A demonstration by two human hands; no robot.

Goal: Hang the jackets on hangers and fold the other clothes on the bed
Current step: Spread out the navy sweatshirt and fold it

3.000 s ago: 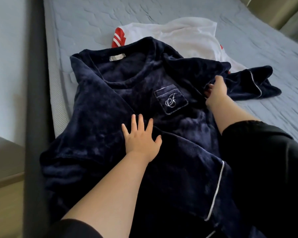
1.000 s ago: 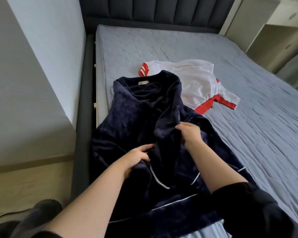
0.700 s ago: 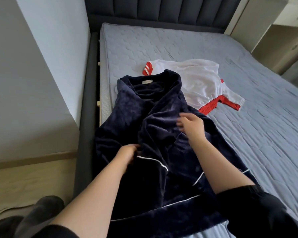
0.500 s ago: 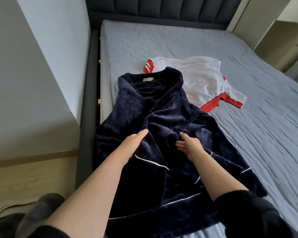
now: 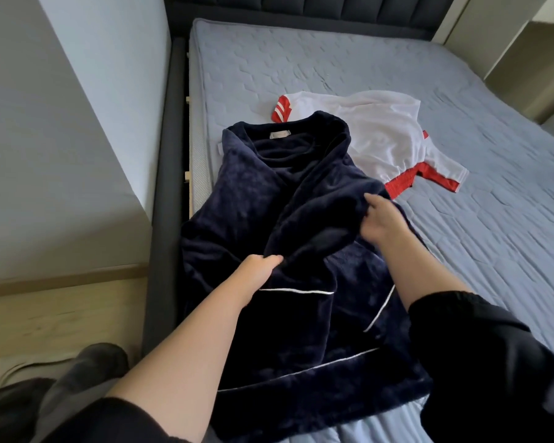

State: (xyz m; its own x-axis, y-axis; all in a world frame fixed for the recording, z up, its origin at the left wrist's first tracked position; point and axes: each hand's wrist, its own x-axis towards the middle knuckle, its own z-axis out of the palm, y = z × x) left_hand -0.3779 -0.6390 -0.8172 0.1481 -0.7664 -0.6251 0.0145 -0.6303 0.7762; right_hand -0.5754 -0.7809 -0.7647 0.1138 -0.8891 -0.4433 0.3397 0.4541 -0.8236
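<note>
Clutching a fold of the navy velvet pyjama top (image 5: 253,193) with the left grip (image 5: 260,266); grasping another fold, at two o'clock from there, with the right grip (image 5: 381,222).

Navy plush top (image 5: 256,193) with thin white piping; white shirt (image 5: 384,139) trimmed red, striped cuff; grey-blue quilted bed (image 5: 301,59); dark grey headboard (image 5: 317,8).

The navy plush pyjama top with white piping (image 5: 253,193) lies on the grey quilted mattress (image 5: 301,65) along its left edge. Its collar points toward the dark padded headboard (image 5: 301,4) and its hem is at the near edge. The white fabric jersey with red trim (image 5: 387,139) lies behind it to the right, touching the collar. The left hand (image 5: 258,266) and right hand (image 5: 381,223) grip a raised fold at the top's middle.
</note>
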